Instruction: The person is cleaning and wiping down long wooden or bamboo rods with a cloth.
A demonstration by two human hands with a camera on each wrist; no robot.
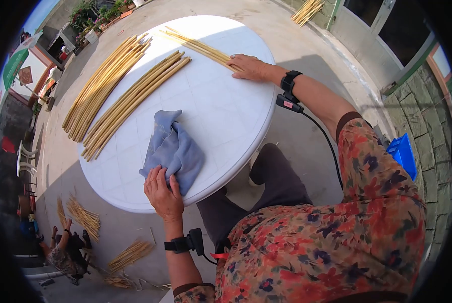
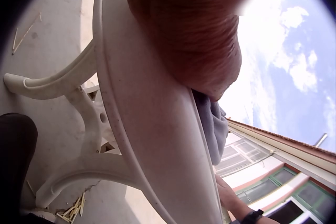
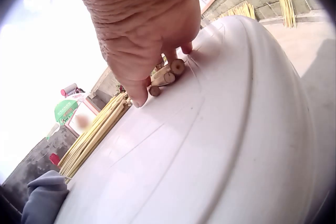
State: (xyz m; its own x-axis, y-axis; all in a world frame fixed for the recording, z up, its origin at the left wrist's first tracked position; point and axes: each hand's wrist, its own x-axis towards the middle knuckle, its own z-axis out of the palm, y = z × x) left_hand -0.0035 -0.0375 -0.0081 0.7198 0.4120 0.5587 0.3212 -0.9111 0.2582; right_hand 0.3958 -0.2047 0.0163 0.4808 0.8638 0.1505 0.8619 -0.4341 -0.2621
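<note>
My right hand [image 1: 251, 68] grips the near ends of a few thin yellow stalks [image 1: 198, 48] lying on the white oval table [image 1: 226, 121]. In the right wrist view the thumb is on one side of the round cut ends [image 3: 169, 77] and the fingers on the other. A crumpled grey-blue cloth [image 1: 173, 149] lies near the table's front edge. My left hand [image 1: 165, 197] rests on its near corner, fingers slightly bent and thumb apart. In the left wrist view the wrist hides those fingers.
Two larger stalk bundles lie on the table: one in the middle [image 1: 135, 103] and one at the left [image 1: 105, 86]. More stalks [image 1: 130, 255] are on the ground, near another person [image 1: 67, 252] seated at lower left. A blue container [image 1: 402, 155] stands at right.
</note>
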